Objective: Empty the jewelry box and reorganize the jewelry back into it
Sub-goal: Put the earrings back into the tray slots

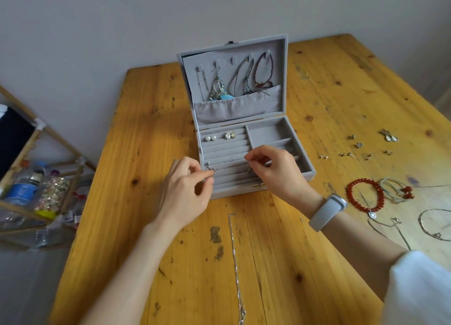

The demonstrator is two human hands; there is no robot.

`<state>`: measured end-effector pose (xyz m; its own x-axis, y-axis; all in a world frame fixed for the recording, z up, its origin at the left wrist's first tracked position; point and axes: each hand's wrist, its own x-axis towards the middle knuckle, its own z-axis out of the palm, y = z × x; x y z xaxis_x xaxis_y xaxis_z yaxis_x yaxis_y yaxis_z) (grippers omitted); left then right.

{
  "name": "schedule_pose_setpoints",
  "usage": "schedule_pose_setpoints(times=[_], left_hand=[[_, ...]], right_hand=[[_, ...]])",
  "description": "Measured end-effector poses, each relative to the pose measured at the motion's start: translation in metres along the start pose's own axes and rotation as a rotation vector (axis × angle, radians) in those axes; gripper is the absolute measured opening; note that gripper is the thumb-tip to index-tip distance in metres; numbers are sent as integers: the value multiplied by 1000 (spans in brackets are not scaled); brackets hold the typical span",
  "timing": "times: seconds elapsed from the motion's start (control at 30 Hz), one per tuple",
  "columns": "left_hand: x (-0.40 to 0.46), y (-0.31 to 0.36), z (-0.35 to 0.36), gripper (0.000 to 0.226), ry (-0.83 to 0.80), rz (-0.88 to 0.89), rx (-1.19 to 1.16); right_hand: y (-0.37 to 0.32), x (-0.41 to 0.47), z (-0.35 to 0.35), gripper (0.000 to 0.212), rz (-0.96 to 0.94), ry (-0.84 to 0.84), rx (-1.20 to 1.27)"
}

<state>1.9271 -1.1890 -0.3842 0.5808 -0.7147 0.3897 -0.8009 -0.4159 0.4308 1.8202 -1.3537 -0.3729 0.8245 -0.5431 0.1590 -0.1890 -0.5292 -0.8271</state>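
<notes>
- The left hand point(185, 190) hovers over the front-left corner of the jewelry box point(253, 153), thumb and forefinger pinching a small silver earring point(211, 169) just above the ring rolls.
- The right hand point(275, 168) is curled over the front middle of the box, its fingertips pinching a second small earring point(249, 169) that dangles over the rolls; a grey wristband point(328, 211) sits on that wrist and a white sleeve point(419, 290) covers the forearm.
- The grey velvet box stands open on the wooden worktop point(146, 202), lid upright at the back.
- On the back rolls sit a pair of pearl studs point(211, 138) and, just beside them, a pair of sparkly studs point(230, 134).
- The open compartments on the box's right side show only grey lining.
- In the lid hang a silver hoop pendant point(216, 86), cord necklaces point(241, 80) and a dark beaded bracelet point(264, 73), their ends tucked into the lid pocket.
- A silver chain point(235, 263) lies stretched on the worktop between the forearms.
- To the right of the box lie a red bead bracelet point(364, 197), a corded piece with red beads point(400, 190), thin chains point(434, 224), drop earrings point(389, 135) and scattered small studs point(351, 153).
- Left of the worktop, a wooden rack point(36, 178) holds bottles.
</notes>
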Motion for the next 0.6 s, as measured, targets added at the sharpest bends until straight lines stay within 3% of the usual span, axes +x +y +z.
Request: schedule_pose_setpoints(times=[0.43, 0.6], left_hand=[[7, -14, -2, 35, 92, 43, -54], [13, -19, -1, 34, -18, 189, 76]], right_hand=[[-26, 26, 16, 11, -37, -200, -138], [-28, 35, 23, 12, -30, -218, -215]])
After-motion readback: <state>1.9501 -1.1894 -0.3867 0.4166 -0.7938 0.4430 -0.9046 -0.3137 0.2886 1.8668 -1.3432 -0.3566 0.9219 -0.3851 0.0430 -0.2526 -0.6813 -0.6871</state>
